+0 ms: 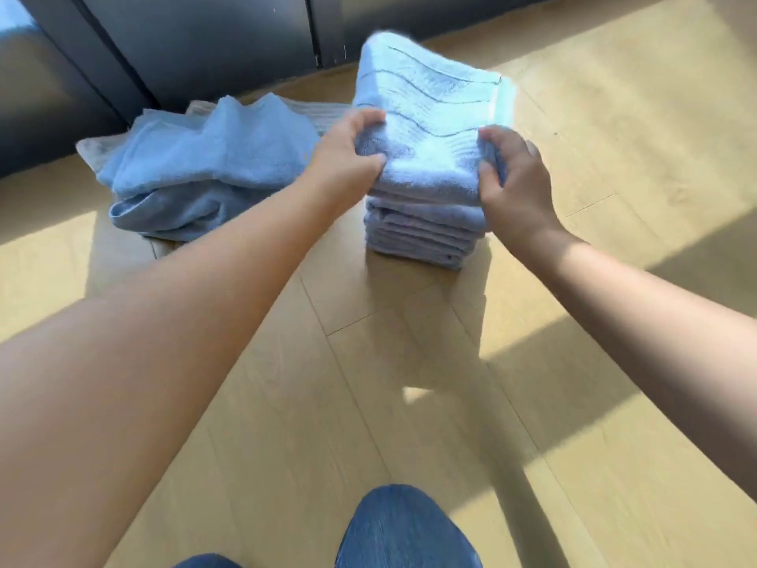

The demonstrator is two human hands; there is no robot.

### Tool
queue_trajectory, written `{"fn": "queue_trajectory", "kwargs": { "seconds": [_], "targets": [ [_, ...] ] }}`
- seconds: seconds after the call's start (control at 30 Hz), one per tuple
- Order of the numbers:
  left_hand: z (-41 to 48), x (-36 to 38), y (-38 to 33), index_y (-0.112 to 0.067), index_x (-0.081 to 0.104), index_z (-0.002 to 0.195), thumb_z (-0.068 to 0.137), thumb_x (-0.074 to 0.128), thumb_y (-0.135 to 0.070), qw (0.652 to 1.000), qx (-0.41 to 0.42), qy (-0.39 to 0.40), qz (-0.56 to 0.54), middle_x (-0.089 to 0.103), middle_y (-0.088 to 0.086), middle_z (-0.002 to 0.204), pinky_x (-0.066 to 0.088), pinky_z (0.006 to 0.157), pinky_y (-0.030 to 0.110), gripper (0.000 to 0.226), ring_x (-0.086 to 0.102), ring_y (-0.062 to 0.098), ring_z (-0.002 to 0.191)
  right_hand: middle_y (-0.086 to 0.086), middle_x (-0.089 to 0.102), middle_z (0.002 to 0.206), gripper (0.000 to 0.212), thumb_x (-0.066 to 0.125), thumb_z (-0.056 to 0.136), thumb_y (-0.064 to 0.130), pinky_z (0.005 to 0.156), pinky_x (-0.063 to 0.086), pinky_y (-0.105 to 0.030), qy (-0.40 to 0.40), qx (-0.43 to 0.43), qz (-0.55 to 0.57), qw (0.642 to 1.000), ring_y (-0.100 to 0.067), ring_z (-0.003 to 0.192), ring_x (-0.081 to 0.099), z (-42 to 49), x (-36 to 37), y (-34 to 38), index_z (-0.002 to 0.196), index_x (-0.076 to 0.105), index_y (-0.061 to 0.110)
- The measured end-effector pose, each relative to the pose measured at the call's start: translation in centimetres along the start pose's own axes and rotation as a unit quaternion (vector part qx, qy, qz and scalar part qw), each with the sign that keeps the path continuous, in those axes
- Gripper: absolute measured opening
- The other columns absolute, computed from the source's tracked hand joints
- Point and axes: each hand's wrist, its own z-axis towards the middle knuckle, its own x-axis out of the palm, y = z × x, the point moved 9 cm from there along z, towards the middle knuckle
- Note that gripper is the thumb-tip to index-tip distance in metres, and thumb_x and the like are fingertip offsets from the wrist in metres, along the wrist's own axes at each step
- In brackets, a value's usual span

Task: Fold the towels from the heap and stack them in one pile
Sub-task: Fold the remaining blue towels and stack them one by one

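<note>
While my left hand (352, 151) and right hand (514, 186) pinch the folded towel's (430, 129) near corners, fingers curled, I judge it needs squaring onto the pile (422, 227).

left hand (348, 157), right hand (517, 186) grip top towel (430, 112) | pile (422, 227) beneath (perhaps touching)

floor (368, 383): pale wood planks, sunlit patches | wall (205, 43): dark grey panels, vertical seams

Wooden floor (368, 383), towel heap (205, 170), folded stack (422, 227) beside it
</note>
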Motion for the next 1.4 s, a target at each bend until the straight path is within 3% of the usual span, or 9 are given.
{"fn": "queue_trajectory", "kwargs": {
  "seconds": [0.2,0.27,0.37,0.73,0.83,0.93,1.03,1.2,1.4],
  "targets": [
    [4.1,3.8,1.2,-0.006,0.042,0.133,0.087,0.047,0.003,0.996,0.027,0.006,0.086,0.046,0.007,0.136,0.027,0.089,-0.002,0.047,0.04,0.016,0.129,-0.014,0.046,0.127,0.041,0.041,0.092,0.006,0.084,0.027,-0.008,0.006,0.046,-0.03,0.998,-0.022,0.115,0.048,3.1,0.3,-4.3,0.132,0.046,0.017],
    [4.3,4.8,3.6,-0.008,0.039,0.136,0.09,0.049,-0.004,0.992,-0.006,0.021,0.125,0.043,0.009,0.141,0.027,0.102,0.012,0.048,0.038,0.02,0.132,-0.011,0.045,0.134,0.041,0.043,0.093,0.009,0.101,0.029,-0.015,0.062,0.085,-0.015,0.994,-0.018,0.122,0.048,2.8,2.4,-6.7,0.133,0.044,0.016],
    [3.9,5.7,7.3,-0.013,0.033,0.142,0.094,0.047,-0.016,0.977,-0.069,0.053,0.195,0.038,0.015,0.144,0.028,0.103,0.023,0.05,0.038,0.024,0.132,-0.012,0.044,0.137,0.041,0.043,0.094,0.015,0.109,0.03,-0.025,0.14,0.126,-0.008,0.982,-0.019,0.128,0.045,1.6,5.2,-9.1,0.135,0.042,0.018],
    [3.5,3.2,8.5,-0.011,0.037,0.139,0.097,0.037,-0.023,0.979,-0.064,0.037,0.192,0.044,0.014,0.139,0.031,0.104,0.031,0.043,0.039,0.027,0.13,-0.015,0.039,0.132,0.043,0.036,0.096,0.019,0.103,0.029,-0.032,0.073,0.117,-0.106,0.985,-0.028,0.125,0.037,1.1,4.2,-8.1,0.138,0.038,0.021],
    [1.7,0.3,9.5,-0.013,0.027,0.145,0.098,0.035,-0.024,0.972,-0.085,0.018,0.221,0.039,0.015,0.142,0.027,0.109,0.034,0.048,0.036,0.028,0.132,-0.013,0.038,0.133,0.047,0.041,0.09,0.013,0.103,0.023,-0.035,-0.001,0.078,-0.199,0.977,-0.03,0.126,0.032,0.7,2.4,-5.8,0.136,0.04,0.018],
    [-0.5,-3.3,10.3,-0.011,0.028,0.144,0.098,0.036,-0.024,0.96,-0.082,-0.009,0.268,0.037,0.016,0.143,0.027,0.109,0.036,0.049,0.033,0.028,0.134,-0.017,0.048,0.123,0.047,0.043,0.08,0.009,0.092,0.02,-0.032,-0.025,-0.049,-0.221,0.974,-0.031,0.117,0.038,-1.1,2.9,-2.0,0.127,0.051,0.012],
    [-3.1,-7.4,11.7,-0.012,0.03,0.143,0.098,0.037,-0.026,0.949,-0.111,-0.04,0.294,0.038,0.014,0.143,0.03,0.109,0.041,0.048,0.035,0.029,0.133,-0.02,0.057,0.103,0.045,0.038,0.075,0.017,0.083,0.021,-0.034,0.006,-0.145,-0.231,0.962,-0.025,0.099,0.037,-3.1,5.8,1.2,0.112,0.06,0.007],
    [-7.9,-13.4,14.8,-0.013,0.037,0.138,0.096,0.039,-0.028,0.923,-0.159,-0.066,0.345,0.044,0.015,0.136,0.037,0.102,0.046,0.044,0.041,0.033,0.126,-0.02,0.061,0.091,0.045,0.034,0.074,0.019,0.082,0.038,-0.046,0.101,-0.171,-0.227,0.953,-0.041,0.086,0.057,-6.6,12.1,5.1,0.103,0.065,0.003],
    [-11.9,-19.2,18.0,-0.01,0.042,0.132,0.096,0.039,-0.027,0.905,-0.195,-0.084,0.368,0.044,0.015,0.135,0.037,0.098,0.043,0.04,0.042,0.034,0.123,-0.018,0.059,0.106,0.048,0.035,0.075,0.017,0.088,0.035,-0.044,0.191,-0.198,-0.259,0.926,-0.038,0.103,0.052,-9.9,18.9,8.4,0.113,0.061,0.005]
  ]
}}
